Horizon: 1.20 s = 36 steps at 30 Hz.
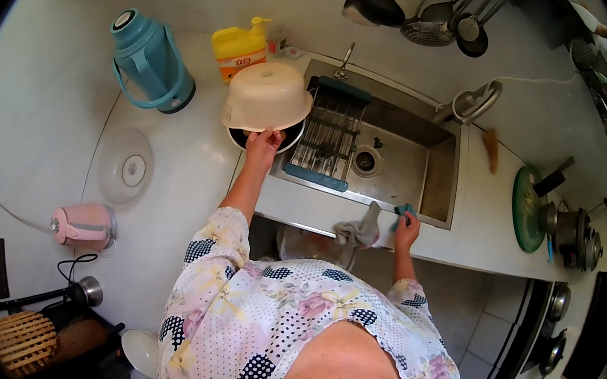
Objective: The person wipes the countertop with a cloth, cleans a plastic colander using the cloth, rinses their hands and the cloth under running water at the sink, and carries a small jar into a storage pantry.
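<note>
My left hand (266, 147) grips the near rim of a cream plastic basin (266, 92). The basin is upside down and tilted over a dark pot with a white rim (290, 140), whose inside is mostly hidden. At the front edge of the sink, my right hand (406, 232) is closed on a small teal cloth (401, 216). A grey rag (357, 230) hangs over the counter edge just left of that hand. Behind it lies the steel sink (399, 178), with a drying rack (328, 138) across its left side.
A blue thermos (151, 64) and a yellow detergent bottle (239, 51) stand behind the basin. On the left are a clear lid (125, 168) and a pink kettle (83, 226). A faucet (475, 102) rises behind the sink. Ladles (384, 8) hang above; a green board (527, 209) is at right.
</note>
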Each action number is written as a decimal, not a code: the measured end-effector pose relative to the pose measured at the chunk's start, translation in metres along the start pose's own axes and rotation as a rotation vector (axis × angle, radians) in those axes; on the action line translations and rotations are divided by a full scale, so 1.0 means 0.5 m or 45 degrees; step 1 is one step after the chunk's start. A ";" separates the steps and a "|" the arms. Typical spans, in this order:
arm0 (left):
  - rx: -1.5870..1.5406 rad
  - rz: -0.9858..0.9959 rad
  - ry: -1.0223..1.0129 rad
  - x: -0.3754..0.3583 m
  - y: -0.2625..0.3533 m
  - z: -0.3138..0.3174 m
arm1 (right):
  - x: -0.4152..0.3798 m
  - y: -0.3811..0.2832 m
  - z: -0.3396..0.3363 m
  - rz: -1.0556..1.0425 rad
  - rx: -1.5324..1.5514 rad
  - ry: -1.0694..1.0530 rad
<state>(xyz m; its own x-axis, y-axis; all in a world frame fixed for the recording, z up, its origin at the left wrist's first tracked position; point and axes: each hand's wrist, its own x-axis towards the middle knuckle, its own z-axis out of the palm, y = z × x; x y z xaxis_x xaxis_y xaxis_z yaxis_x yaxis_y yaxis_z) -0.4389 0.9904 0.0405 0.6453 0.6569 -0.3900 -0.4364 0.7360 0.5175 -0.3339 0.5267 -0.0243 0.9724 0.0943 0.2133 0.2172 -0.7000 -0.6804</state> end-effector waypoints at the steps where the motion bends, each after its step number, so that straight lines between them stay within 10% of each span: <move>1: 0.016 0.002 -0.032 -0.008 0.004 0.009 | 0.009 -0.001 0.004 0.110 0.201 0.046; 6: 0.162 0.039 -0.105 -0.076 0.034 0.075 | 0.072 -0.130 0.006 0.636 1.319 0.051; 14: 0.536 -0.075 -0.394 -0.213 -0.011 0.156 | 0.139 -0.461 -0.045 0.233 1.764 -0.121; 24: 0.723 -0.136 -0.536 -0.337 -0.097 0.206 | 0.074 -0.591 -0.082 -0.487 0.866 0.065; 36: 0.551 -0.135 -0.517 -0.393 -0.092 0.166 | 0.132 -0.349 -0.010 -0.120 0.746 0.084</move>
<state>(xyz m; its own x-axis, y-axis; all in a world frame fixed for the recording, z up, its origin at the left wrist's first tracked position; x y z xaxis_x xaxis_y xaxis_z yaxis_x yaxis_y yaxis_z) -0.4933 0.8138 0.1564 0.8964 0.4059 -0.1783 -0.1170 0.6045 0.7880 -0.3079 0.6516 0.1117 0.9433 0.0795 0.3222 0.3315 -0.1816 -0.9258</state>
